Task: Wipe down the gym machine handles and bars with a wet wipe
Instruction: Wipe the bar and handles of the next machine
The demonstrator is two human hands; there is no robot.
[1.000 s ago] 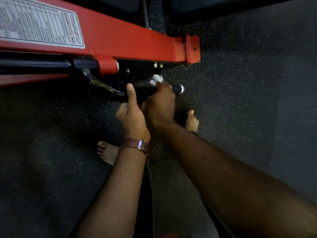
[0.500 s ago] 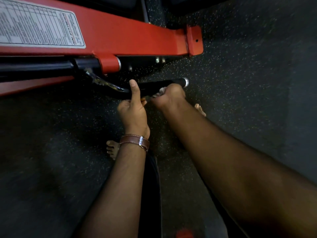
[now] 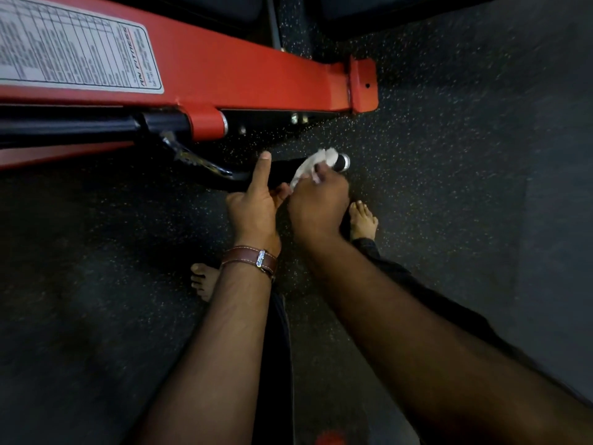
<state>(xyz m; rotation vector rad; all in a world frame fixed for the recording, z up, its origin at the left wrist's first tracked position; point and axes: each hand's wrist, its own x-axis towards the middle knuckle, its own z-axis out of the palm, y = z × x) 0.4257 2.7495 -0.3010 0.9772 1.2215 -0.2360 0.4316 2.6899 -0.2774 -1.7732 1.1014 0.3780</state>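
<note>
Right hand (image 3: 316,200): clamps white wet wipe (image 3: 316,162) on black handle (image 3: 282,170).
Left hand (image 3: 253,205): just beside, gripping handle, thumb raised.

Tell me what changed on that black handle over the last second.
The right hand slid the white wet wipe back out along the black handle to its chrome end cap; half a second ago the wipe was nearly hidden under the fist. The left hand kept steadying the handle, thumb raised. The red frame stayed put.

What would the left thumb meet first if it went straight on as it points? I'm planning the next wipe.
Probably the red frame of the machine, past the black handle that the left hand steadies; depth is unclear.
</note>
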